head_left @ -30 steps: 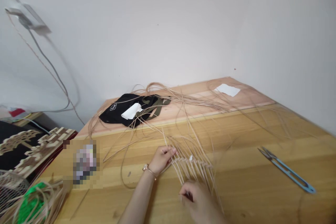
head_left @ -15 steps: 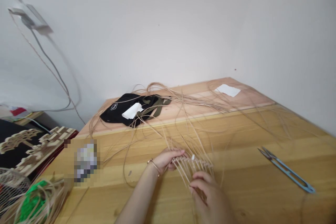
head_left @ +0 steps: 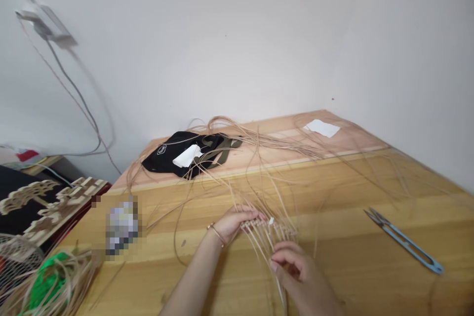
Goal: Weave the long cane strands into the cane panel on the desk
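Gripping a short woven rattan band (head_left: 268,227), one row done, its long stakes (head_left: 255,252) unwoven beyond it, left of the thread snips (head_left: 405,242): left hand (head_left: 235,223) closed on the band's end, right hand (head_left: 301,276) with fingers curled narrowly on the stakes.
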Tool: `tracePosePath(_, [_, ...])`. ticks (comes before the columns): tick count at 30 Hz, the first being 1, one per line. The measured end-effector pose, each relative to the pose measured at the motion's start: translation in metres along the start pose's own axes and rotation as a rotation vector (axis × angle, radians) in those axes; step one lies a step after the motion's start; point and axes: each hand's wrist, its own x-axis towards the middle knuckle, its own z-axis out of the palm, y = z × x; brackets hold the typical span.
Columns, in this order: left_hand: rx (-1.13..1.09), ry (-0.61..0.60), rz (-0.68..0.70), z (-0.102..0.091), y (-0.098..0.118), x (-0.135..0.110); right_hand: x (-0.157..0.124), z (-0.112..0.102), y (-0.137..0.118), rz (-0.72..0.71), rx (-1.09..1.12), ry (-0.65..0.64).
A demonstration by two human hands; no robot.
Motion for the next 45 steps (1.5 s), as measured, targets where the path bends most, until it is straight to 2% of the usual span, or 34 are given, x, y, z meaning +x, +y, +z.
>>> tracePosePath(7, [-0.001, -0.028, -0.002, -0.002, -0.003, 0.001, 0.010, 0.004, 0.008, 0.070, 0.163, -0.062])
tracePosePath(15, [-0.028, -0.091, 0.006, -0.003, -0.004, 0.000, 0.015, 0.006, 0.008, 0.153, 0.385, -0.286])
tracePosePath(21, [-0.037, -0.107, 0.029, -0.001, -0.003, 0.001, 0.014, 0.013, 0.002, 0.248, 0.617, -0.335])
tracePosePath(27, [0.063, -0.117, 0.027, -0.004, -0.002, 0.000, 0.011, 0.020, 0.009, 0.278, 0.531, -0.377])
tracePosePath(36, [0.000, -0.114, 0.011, -0.009, -0.008, 0.003, 0.005, 0.023, 0.020, 0.202, 0.533, -0.408])
tracePosePath(45, [0.038, -0.092, -0.001, -0.014, -0.008, 0.006, 0.005, 0.023, 0.022, 0.216, 0.543, -0.424])
